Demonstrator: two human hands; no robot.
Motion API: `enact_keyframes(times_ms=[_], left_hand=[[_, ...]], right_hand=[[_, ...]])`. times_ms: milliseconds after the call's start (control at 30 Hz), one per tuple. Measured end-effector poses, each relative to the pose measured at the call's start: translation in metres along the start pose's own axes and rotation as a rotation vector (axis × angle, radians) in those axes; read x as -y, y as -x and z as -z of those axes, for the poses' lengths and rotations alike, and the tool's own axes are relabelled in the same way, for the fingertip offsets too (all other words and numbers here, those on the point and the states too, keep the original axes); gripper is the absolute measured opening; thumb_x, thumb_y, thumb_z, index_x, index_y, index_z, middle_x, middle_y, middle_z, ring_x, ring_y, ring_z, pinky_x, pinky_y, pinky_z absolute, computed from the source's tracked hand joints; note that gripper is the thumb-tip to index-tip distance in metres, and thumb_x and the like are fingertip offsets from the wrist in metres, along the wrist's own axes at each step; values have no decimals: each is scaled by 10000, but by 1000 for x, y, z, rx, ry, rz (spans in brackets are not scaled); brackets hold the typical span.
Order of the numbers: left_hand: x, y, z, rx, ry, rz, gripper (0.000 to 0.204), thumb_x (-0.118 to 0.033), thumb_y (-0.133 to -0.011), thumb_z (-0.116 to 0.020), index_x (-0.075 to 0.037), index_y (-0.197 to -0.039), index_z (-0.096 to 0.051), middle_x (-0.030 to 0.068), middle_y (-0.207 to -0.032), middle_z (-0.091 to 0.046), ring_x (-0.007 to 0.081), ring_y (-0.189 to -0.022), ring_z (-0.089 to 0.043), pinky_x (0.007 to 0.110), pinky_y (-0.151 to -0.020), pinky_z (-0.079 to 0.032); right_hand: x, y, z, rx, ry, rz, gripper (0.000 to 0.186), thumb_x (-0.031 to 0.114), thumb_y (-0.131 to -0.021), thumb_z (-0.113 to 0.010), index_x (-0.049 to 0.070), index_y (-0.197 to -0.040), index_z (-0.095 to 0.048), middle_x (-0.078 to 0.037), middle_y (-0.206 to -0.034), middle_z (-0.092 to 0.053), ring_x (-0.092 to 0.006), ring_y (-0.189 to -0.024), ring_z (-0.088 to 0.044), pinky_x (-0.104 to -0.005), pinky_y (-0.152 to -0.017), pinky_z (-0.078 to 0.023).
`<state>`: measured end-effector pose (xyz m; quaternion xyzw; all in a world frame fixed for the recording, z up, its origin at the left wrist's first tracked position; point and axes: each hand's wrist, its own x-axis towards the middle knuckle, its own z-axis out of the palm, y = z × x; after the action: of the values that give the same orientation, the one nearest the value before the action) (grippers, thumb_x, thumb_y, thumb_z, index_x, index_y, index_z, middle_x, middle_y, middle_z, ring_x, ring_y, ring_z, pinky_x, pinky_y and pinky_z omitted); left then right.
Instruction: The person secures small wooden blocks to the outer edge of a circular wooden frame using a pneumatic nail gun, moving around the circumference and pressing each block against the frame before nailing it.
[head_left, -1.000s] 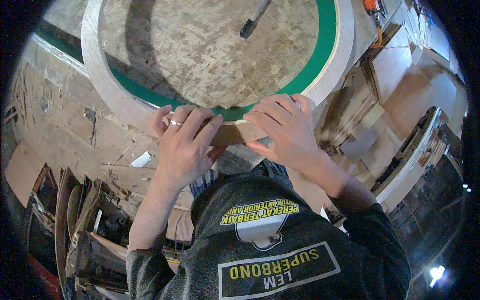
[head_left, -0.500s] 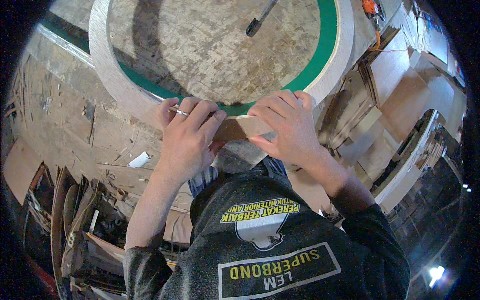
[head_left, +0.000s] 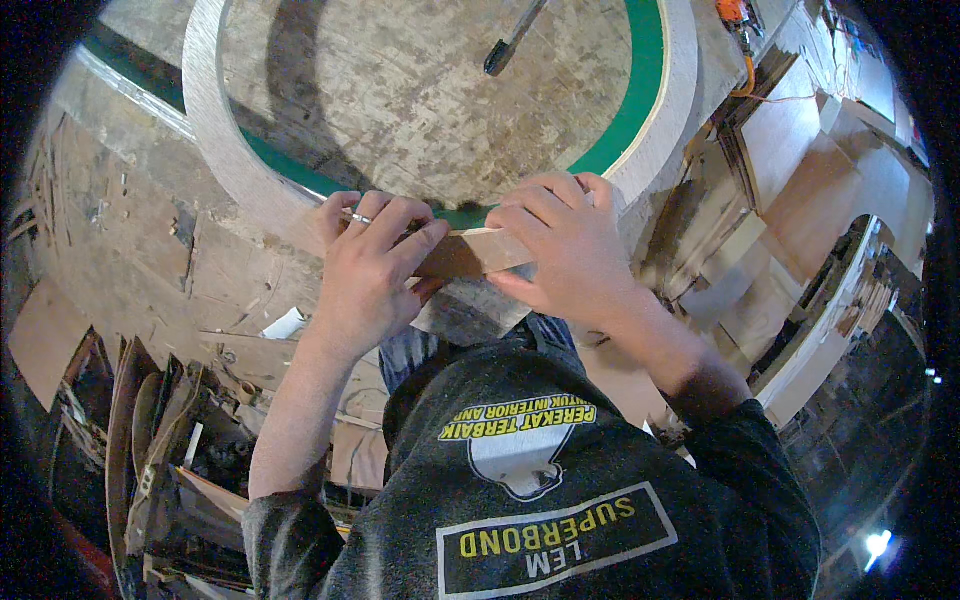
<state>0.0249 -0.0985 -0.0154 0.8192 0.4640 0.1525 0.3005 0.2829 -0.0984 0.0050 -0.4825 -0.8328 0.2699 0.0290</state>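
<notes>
A large wooden hoop (head_left: 207, 125) stands on the worktable, pale on its outer face and lined with a green strip (head_left: 645, 75) inside. At its near edge, my left hand (head_left: 365, 275) curls its fingers over the rim with the thumb below; a ring is on one finger. To its right, my right hand (head_left: 575, 250) pinches the same rim, fingers over the top and thumb underneath. Between the two hands a short brown stretch of the hoop's outer side shows. My fingertips inside the hoop are partly hidden.
A dark tool with a black tip (head_left: 497, 57) lies inside the hoop on the stained worktable (head_left: 430, 110). An orange tool with a cord (head_left: 735, 12) is at the far right. Board offcuts (head_left: 790, 130) lie to the right, and scrap panels (head_left: 125, 430) stand at lower left.
The hoop's right side has shifted slightly left, and my right hand has moved a little left and away from me with it. Both hands keep their grip.
</notes>
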Motion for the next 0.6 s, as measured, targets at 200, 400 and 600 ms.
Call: enact_keyframes(times_ms=[200,400,600], left_hand=[[-1,2,-6,36,-7,7,561,-238,-623,-936,-149,-1155,-786,26,-1182,-671,266,-1151,-607,555,-1112,-353],[-7,-5,-1,11,-64,25,558,-257,-614,-940,-163,-1144,-796,51,-1162,-677,296,-1125,-609,552,-1107,-356],[2,6,-4,19,-55,27,592,-264,-570,-934,-183,-1140,-799,46,-1138,-678,288,-1129,-616,560,-1138,-356]], right_hand=[[-59,-1,54,-291,108,-74,479,361,-746,-911,164,-1147,-738,-29,-1227,-692,-290,-1226,-618,-518,-1075,-401],[-254,-79,161,-854,248,-248,327,287,-953,-785,64,-1186,-729,-95,-1043,-752,-236,-990,-728,-369,-907,-566],[-358,-189,156,-608,-14,-378,577,286,-841,-824,54,-1328,-619,-237,-1329,-687,-421,-1264,-641,-514,-1054,-517]])
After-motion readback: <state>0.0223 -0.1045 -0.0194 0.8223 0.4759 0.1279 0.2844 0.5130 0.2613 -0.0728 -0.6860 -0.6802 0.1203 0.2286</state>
